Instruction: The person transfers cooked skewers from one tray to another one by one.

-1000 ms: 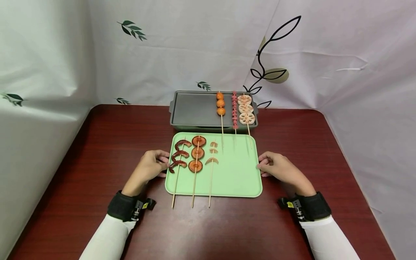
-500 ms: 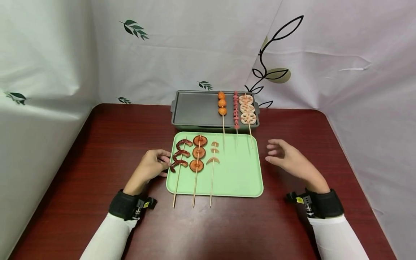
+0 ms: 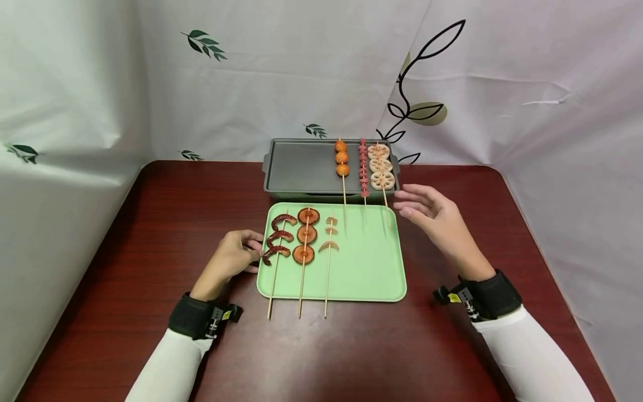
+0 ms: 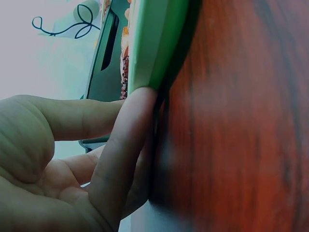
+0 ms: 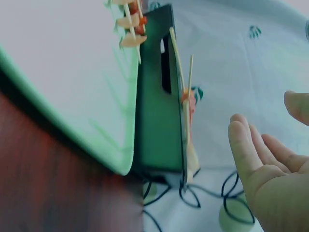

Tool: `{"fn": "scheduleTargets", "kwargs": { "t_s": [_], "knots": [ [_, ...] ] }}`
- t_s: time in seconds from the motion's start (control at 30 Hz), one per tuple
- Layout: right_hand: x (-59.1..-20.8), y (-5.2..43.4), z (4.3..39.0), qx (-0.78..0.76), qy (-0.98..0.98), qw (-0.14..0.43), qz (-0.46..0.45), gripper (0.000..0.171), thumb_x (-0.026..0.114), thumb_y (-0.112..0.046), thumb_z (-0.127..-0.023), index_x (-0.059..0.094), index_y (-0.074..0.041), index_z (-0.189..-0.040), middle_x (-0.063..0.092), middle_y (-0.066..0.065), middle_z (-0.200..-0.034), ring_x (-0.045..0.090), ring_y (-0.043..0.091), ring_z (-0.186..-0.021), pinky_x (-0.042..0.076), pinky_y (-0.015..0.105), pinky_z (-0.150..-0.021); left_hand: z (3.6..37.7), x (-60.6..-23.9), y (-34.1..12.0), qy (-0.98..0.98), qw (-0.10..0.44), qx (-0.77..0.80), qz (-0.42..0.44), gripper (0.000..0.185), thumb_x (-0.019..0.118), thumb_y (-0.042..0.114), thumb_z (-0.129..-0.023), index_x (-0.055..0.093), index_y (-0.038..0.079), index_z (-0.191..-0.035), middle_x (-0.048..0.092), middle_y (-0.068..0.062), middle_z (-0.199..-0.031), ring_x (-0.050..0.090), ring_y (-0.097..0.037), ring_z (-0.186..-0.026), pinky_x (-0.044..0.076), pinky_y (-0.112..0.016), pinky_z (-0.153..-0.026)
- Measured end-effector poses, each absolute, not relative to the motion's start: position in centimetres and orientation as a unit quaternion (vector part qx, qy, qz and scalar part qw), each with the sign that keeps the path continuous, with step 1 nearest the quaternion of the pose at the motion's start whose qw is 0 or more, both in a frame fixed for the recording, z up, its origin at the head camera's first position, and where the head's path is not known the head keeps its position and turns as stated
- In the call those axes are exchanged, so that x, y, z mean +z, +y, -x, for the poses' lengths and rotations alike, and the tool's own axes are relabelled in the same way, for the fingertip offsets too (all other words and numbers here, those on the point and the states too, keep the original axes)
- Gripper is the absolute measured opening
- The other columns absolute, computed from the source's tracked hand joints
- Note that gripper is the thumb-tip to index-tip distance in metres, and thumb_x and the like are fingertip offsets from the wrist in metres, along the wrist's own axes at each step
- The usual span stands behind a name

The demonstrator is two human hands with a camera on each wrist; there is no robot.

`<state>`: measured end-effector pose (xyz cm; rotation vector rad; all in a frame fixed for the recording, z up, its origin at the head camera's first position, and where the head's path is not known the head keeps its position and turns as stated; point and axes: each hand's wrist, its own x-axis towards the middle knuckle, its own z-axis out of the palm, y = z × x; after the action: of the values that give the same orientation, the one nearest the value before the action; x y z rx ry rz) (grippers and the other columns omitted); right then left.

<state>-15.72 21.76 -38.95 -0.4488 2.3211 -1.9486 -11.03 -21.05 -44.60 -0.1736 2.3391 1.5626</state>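
Note:
My left hand (image 3: 232, 257) grips the left edge of a light green tray (image 3: 369, 262), thumb at the rim; the left wrist view shows the tray's side (image 4: 154, 48) against those fingers. On the tray lie an octopus tentacle skewer (image 3: 279, 237), a mushroom skewer (image 3: 303, 255) and a skewer of small curved pale pieces (image 3: 329, 245). With fingers spread and nothing held, my right hand (image 3: 437, 220) is near the lotus root skewer (image 3: 382, 180), off the grill's front right corner. Beside that skewer lie one of pink pieces (image 3: 364, 167) and one of orange balls (image 3: 342, 158).
Behind the tray stands a dark grey grill (image 3: 301, 167), the three skewers on its right half, their sticks reaching over the tray's back edge. The dark red wooden table (image 3: 201, 195) ends at a white curtain (image 3: 251, 95) printed with leaves.
My right hand has let go of the tray's right edge, drawn off to the right, then moved forward and left towards the grill. My left hand has stayed at the tray's left edge.

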Motion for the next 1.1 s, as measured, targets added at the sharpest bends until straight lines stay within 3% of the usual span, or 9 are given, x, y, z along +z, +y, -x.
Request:
{"fn": "scheduleTargets", "kwargs": {
  "t_s": [0.2, 0.37, 0.5, 0.7, 0.93, 1.1],
  "knots": [
    [-37.7, 19.7, 16.6, -0.602, 0.775, 0.077, 0.174, 0.05, 0.067, -0.016, -0.102, 0.05, -0.001, -0.147, 0.06, 0.024, -0.141, 0.069, 0.008, -0.116, 0.059, 0.021, -0.095, 11.2, -44.7, -21.1, 0.816, 0.163, 0.55, 0.066, 0.036, 0.058, -0.005, -0.096, 0.059, -0.01, -0.131, 0.06, -0.018, -0.102, 0.066, -0.017, -0.078, 0.066, -0.036, -0.063],
    [-36.8, 18.3, 17.7, -0.557, 0.802, 0.107, 0.188, 0.048, 0.067, -0.016, -0.102, 0.053, -0.001, -0.145, 0.065, 0.02, -0.138, 0.071, 0.007, -0.112, 0.059, 0.018, -0.092, 11.2, -44.8, -21.2, 0.813, 0.167, 0.554, 0.065, 0.036, 0.058, -0.005, -0.096, 0.058, -0.01, -0.131, 0.06, -0.018, -0.101, 0.066, -0.018, -0.078, 0.066, -0.037, -0.063],
    [-35.9, 17.2, 18.5, -0.474, 0.85, 0.107, 0.201, 0.041, 0.071, -0.02, -0.1, 0.063, -0.004, -0.136, 0.073, 0.012, -0.123, 0.074, 0.01, -0.103, 0.06, 0.018, -0.085, 11.2, -44.7, -21.2, 0.811, 0.169, 0.556, 0.065, 0.036, 0.058, -0.005, -0.095, 0.058, -0.01, -0.131, 0.061, -0.018, -0.102, 0.067, -0.018, -0.078, 0.066, -0.036, -0.063],
    [-35.0, 15.3, 19.4, -0.373, 0.895, 0.111, 0.217, 0.028, 0.071, -0.023, -0.098, 0.071, -0.008, -0.123, 0.076, 0.002, -0.101, 0.074, 0.013, -0.089, 0.06, 0.031, -0.076, 11.2, -44.6, -21.2, 0.81, 0.173, 0.557, 0.065, 0.037, 0.058, -0.005, -0.096, 0.058, -0.009, -0.132, 0.061, -0.018, -0.103, 0.067, -0.018, -0.079, 0.066, -0.036, -0.063],
    [-34.9, 13.5, 20.1, -0.311, 0.913, 0.137, 0.227, 0.029, 0.075, -0.023, -0.096, 0.072, -0.002, -0.117, 0.076, 0.004, -0.091, 0.073, 0.014, -0.08, 0.059, 0.034, -0.072, 11.2, -45.0, -21.1, 0.813, 0.166, 0.555, 0.061, 0.035, 0.056, -0.007, -0.096, 0.058, -0.01, -0.13, 0.061, -0.018, -0.101, 0.067, -0.018, -0.077, 0.066, -0.036, -0.061],
    [-34.7, 12.1, 20.5, -0.282, 0.92, 0.148, 0.226, 0.018, 0.075, -0.022, -0.096, 0.074, -0.004, -0.099, 0.075, 0.006, -0.082, 0.073, 0.019, -0.075, 0.057, 0.03, -0.064, 11.2, -44.9, -21.2, 0.812, 0.166, 0.556, 0.063, 0.035, 0.054, -0.008, -0.095, 0.058, -0.01, -0.13, 0.06, -0.018, -0.101, 0.067, -0.019, -0.078, 0.066, -0.036, -0.061]
  ]
}}
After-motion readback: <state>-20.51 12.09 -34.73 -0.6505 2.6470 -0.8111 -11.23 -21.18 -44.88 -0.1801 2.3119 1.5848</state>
